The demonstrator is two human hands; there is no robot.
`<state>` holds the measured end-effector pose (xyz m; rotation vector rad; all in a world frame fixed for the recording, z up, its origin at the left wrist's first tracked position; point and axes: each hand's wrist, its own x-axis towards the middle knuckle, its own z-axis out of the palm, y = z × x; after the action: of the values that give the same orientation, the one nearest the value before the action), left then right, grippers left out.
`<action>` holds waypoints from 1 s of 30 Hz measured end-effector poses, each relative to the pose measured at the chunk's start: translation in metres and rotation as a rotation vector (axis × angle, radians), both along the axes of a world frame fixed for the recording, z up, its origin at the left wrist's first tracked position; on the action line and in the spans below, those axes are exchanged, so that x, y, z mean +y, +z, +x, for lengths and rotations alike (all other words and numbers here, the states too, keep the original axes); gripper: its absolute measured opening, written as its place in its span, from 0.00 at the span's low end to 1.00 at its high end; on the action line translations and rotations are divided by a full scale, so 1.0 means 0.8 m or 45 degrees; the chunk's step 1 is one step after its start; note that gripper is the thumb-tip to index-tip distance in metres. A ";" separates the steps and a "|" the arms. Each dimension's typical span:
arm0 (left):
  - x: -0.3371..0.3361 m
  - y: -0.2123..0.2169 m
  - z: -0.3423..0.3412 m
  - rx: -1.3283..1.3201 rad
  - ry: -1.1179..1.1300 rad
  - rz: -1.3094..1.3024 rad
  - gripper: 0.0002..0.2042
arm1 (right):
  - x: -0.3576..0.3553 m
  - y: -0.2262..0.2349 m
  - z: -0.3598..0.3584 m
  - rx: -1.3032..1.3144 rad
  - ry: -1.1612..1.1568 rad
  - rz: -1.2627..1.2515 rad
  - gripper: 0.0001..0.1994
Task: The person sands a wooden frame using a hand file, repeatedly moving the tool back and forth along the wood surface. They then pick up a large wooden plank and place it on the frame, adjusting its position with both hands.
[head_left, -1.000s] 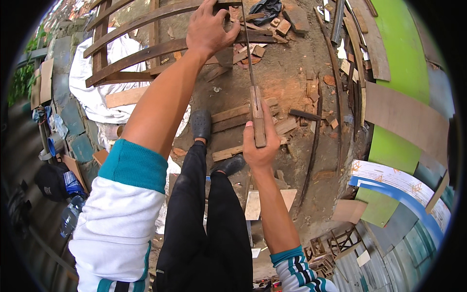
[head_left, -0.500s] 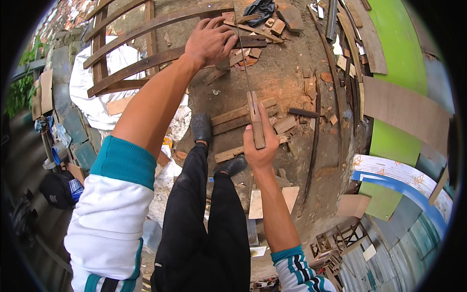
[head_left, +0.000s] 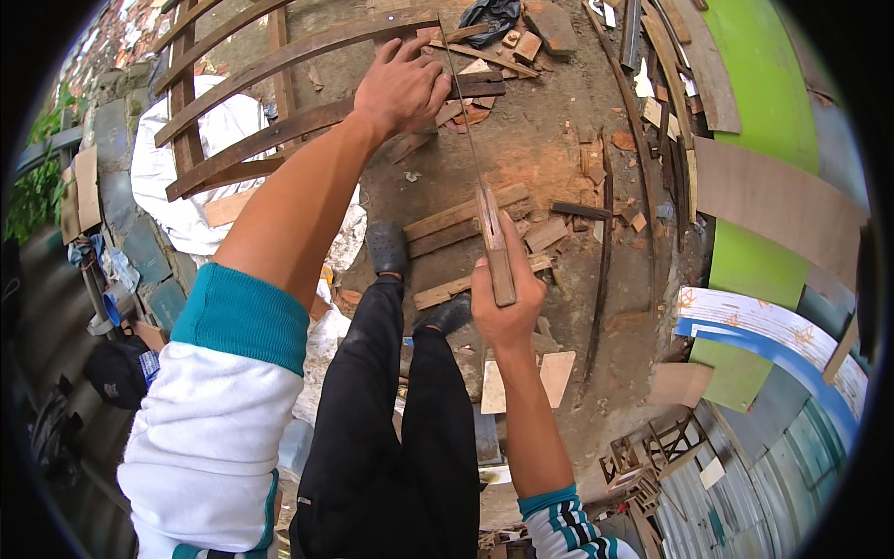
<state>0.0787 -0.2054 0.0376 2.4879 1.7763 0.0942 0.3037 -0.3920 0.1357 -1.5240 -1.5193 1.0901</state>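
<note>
My right hand [head_left: 510,312] is closed around the wooden handle of a handsaw [head_left: 500,265]. Its thin blade, seen almost edge-on, runs away from me to the end of a dark slat on a slatted wooden frame [head_left: 270,138]. Just left of the blade, my left hand [head_left: 399,88] bears down on the frame's end, fingers bent over the wood. The undersides of those fingers are hidden, and so is the exact spot where the teeth meet the slat.
Loose boards [head_left: 466,219] lie by my shoes. Wood offcuts [head_left: 526,47] and a black plastic bag [head_left: 491,20] are at the far side. White sacking [head_left: 154,168] lies under the frame. Long strips [head_left: 643,177] and a green panel [head_left: 768,102] line the right.
My right hand has drawn the saw a little toward me. My left hand stays on the frame.
</note>
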 end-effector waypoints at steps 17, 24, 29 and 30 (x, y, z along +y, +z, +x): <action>0.002 0.004 0.008 -0.053 0.028 -0.029 0.19 | -0.012 0.071 0.009 -0.054 0.024 -0.075 0.29; 0.000 -0.009 0.002 -0.064 0.038 0.075 0.22 | -0.019 0.067 -0.002 -0.055 -0.036 -0.060 0.29; 0.004 0.000 0.003 -0.027 -0.013 0.006 0.16 | -0.035 0.064 0.003 -0.060 -0.062 -0.002 0.29; 0.009 -0.001 0.000 -0.011 -0.033 0.001 0.14 | -0.036 0.055 0.005 -0.078 -0.042 0.054 0.29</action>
<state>0.0788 -0.1985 0.0369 2.5064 1.7403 0.1041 0.3076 -0.4212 0.1795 -1.5615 -1.5432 0.9945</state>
